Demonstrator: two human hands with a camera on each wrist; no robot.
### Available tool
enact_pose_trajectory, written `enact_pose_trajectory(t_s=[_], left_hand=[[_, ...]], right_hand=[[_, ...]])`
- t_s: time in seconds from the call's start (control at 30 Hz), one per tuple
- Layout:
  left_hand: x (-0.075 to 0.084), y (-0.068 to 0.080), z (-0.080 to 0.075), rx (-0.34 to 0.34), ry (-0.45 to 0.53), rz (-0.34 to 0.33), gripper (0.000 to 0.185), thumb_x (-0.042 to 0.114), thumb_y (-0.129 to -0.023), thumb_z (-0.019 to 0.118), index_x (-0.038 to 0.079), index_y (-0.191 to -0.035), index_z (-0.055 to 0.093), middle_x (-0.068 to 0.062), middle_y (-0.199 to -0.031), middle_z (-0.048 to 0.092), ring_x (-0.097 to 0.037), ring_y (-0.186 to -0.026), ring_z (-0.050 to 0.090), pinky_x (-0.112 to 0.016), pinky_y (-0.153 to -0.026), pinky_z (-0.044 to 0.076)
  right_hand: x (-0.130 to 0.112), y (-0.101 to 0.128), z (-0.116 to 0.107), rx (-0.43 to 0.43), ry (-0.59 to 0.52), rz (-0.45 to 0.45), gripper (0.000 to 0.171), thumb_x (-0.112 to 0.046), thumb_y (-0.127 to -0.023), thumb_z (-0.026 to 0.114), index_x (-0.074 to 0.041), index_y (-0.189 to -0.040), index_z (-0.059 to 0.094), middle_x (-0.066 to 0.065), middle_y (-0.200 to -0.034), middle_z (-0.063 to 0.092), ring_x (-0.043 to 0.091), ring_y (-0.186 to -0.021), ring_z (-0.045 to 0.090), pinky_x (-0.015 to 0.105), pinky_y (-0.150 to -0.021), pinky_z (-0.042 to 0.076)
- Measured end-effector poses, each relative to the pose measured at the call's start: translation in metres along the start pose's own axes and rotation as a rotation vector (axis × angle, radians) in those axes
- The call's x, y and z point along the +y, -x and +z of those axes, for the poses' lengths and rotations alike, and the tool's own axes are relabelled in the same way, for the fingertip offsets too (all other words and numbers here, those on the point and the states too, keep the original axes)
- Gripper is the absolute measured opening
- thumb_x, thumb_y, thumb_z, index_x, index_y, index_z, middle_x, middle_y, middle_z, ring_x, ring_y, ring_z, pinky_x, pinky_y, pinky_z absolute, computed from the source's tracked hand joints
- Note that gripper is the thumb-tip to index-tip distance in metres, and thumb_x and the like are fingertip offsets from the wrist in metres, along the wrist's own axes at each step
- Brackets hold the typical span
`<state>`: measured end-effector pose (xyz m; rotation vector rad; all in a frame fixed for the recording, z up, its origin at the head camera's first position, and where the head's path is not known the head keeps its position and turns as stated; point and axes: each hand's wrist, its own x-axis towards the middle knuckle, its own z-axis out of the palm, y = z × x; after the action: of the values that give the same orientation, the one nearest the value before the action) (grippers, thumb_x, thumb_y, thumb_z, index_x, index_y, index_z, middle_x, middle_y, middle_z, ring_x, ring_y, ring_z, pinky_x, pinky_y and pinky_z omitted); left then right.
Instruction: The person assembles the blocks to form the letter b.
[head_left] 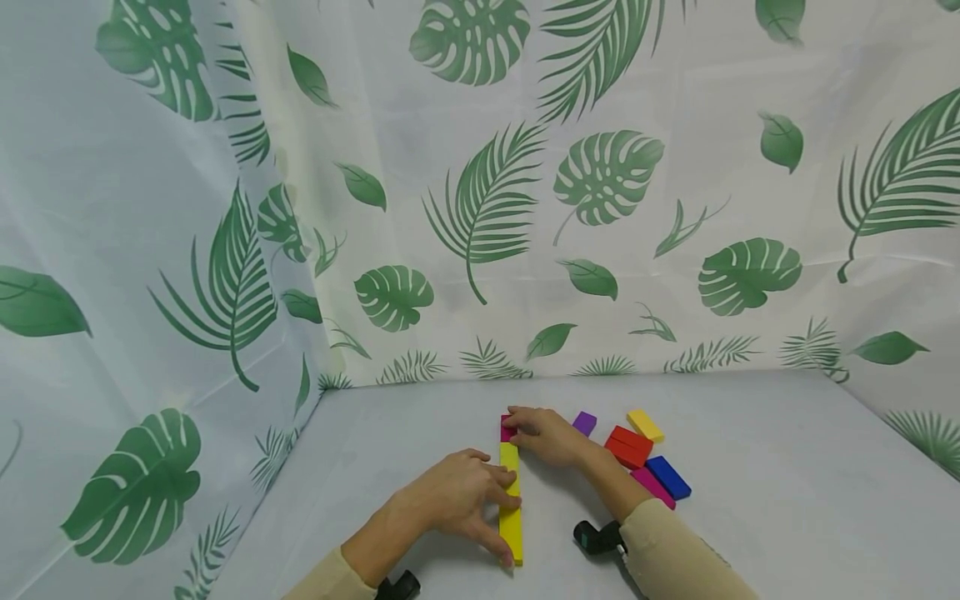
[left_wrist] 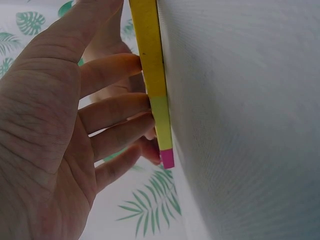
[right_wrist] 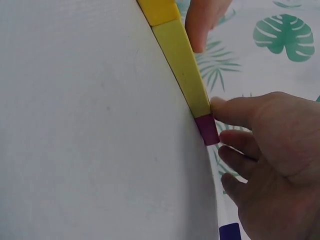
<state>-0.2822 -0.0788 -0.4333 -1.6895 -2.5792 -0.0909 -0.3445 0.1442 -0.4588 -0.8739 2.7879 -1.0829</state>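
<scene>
A straight row of blocks stands end to end on the table: a golden-yellow block (left_wrist: 150, 45), a paler yellow block (right_wrist: 185, 70) and a short magenta block (head_left: 506, 428) at the far end. My left hand (head_left: 459, 493) is spread along the row, its fingertips touching the yellow blocks' top and its thumb at the near end. At the far end my right hand (head_left: 550, 437) touches the row. Its thumb rests at the seam between the pale yellow and magenta blocks, and its index fingertip meets the magenta one.
Right of the row lie loose blocks: purple (head_left: 584, 423), yellow (head_left: 645, 425), red (head_left: 628, 447), blue (head_left: 668, 477) and pink (head_left: 653, 489). The light table (head_left: 780, 467) meets a leaf-patterned curtain (head_left: 675, 183) at the back and left. Black wrist cameras sit below both hands.
</scene>
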Motion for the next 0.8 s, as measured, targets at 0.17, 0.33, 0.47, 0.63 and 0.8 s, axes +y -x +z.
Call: enact_pose_trajectory(t_s=[0.17, 0.33, 0.47, 0.63, 0.8], left_hand=[[0.000, 0.000, 0.000, 0.000, -0.005, 0.003, 0.071, 0.085, -0.069, 0.051, 0.037, -0.119, 0.067, 0.008, -0.128, 0.061, 0.002, -0.121, 0.051, -0.039, -0.106, 0.040], [0.000, 0.001, 0.000, -0.005, -0.005, -0.004, 0.072, 0.085, -0.068, 0.051, 0.037, -0.119, 0.067, 0.010, -0.127, 0.062, 0.003, -0.120, 0.051, -0.038, -0.106, 0.040], [0.001, 0.001, -0.001, -0.013, 0.001, -0.015, 0.073, 0.085, -0.068, 0.051, 0.036, -0.119, 0.067, 0.009, -0.127, 0.062, 0.003, -0.121, 0.051, -0.038, -0.106, 0.040], [0.003, 0.000, -0.002, -0.026, 0.000, -0.024, 0.072, 0.085, -0.069, 0.052, 0.036, -0.120, 0.067, 0.008, -0.128, 0.061, 0.003, -0.121, 0.051, -0.039, -0.106, 0.040], [0.003, 0.001, -0.003, -0.031, -0.009, -0.028, 0.073, 0.085, -0.068, 0.052, 0.036, -0.120, 0.067, 0.008, -0.129, 0.061, 0.002, -0.121, 0.051, -0.039, -0.106, 0.040]], right_hand=[[-0.001, 0.001, -0.007, 0.008, 0.032, 0.017, 0.038, -0.023, -0.093, 0.065, -0.017, -0.130, 0.060, 0.009, -0.147, 0.044, 0.031, -0.138, 0.036, 0.056, -0.108, 0.032], [-0.002, 0.005, -0.018, 0.049, 0.032, 0.033, 0.039, -0.027, -0.091, 0.067, -0.021, -0.129, 0.061, 0.007, -0.146, 0.046, 0.029, -0.137, 0.037, 0.057, -0.107, 0.034], [-0.002, 0.008, -0.027, 0.061, 0.033, 0.060, 0.038, -0.030, -0.090, 0.067, -0.025, -0.128, 0.061, 0.005, -0.146, 0.046, 0.027, -0.137, 0.036, 0.056, -0.106, 0.036], [0.000, 0.012, -0.037, 0.085, 0.053, 0.077, 0.039, -0.034, -0.091, 0.067, -0.026, -0.129, 0.061, 0.002, -0.146, 0.046, 0.027, -0.137, 0.037, 0.056, -0.107, 0.034], [0.000, 0.016, -0.045, 0.090, 0.041, 0.098, 0.042, -0.038, -0.090, 0.066, -0.026, -0.130, 0.059, 0.002, -0.147, 0.044, 0.028, -0.137, 0.037, 0.057, -0.106, 0.035]])
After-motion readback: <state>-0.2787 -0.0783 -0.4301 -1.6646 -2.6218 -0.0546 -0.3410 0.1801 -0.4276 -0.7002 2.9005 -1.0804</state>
